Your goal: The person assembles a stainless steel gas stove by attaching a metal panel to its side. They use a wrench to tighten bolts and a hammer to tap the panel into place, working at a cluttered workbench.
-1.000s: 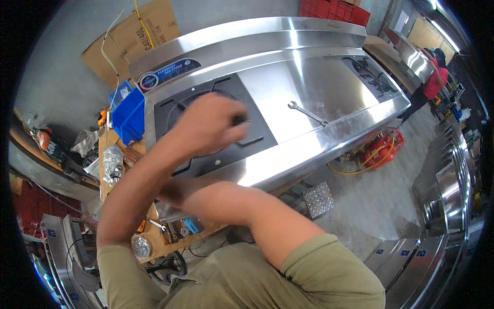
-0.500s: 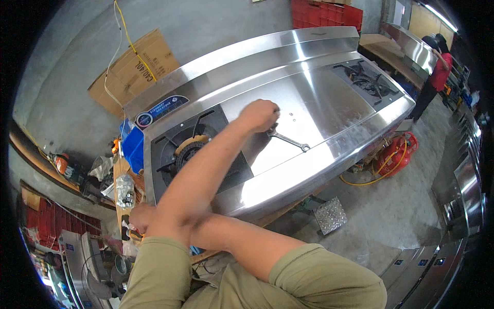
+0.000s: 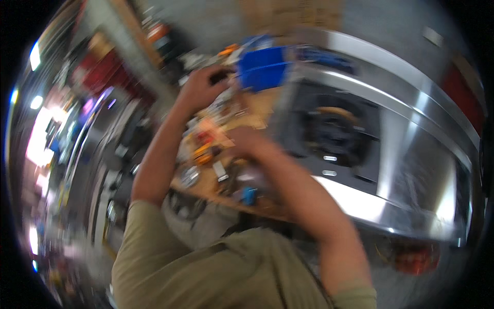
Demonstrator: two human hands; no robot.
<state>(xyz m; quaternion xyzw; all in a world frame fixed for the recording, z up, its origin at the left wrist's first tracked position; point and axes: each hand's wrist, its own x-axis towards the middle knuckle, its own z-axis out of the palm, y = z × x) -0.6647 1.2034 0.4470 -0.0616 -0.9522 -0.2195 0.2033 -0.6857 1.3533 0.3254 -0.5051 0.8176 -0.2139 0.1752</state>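
My left hand is raised over the far end of a cluttered wooden bench, just left of a blue plastic bin. Its fingers are bent, with a dark gap or dark thing between thumb and fingers that blur hides. My right hand reaches in low over the bench from the right, among small parts and packets. Motion smears its fingers, so whatever it touches cannot be made out. Close to it lie an orange-yellow item and a small white block.
Right of the bench stands a stainless steel stove with a black burner. A clear roundish item and a small blue object lie near the bench's front edge. A red gas cylinder sits on the floor below the stove.
The view has swung left toward the bench. My left hand has left the spot beside the wrench on the stove top and come over the bench. My arms are no longer crossed.
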